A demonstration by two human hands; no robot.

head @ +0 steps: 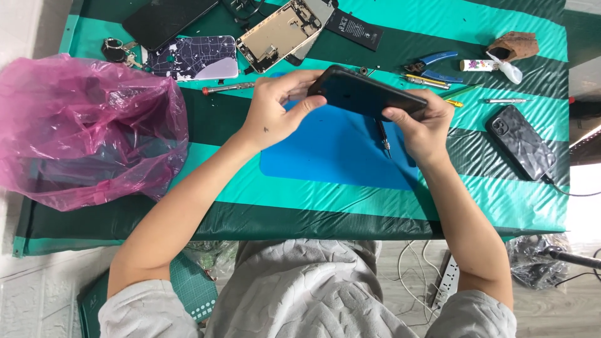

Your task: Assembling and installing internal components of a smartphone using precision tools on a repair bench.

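Hovering above the blue mat (332, 153), a black phone (366, 94) is pinched endwise by left hand (275, 109) and right hand (422, 128); likely stiff, slippery, fragile, best gripped by edges.

The black flat phone (366, 94) covers the upper part of the thin dark screwdriver (383, 136) and part of the blue rectangular mat (332, 156). The dark slab-shaped screen panel (169, 19) is cut off by the top edge. What lies inside the crumpled pink plastic bag (87, 125) cannot be made out.
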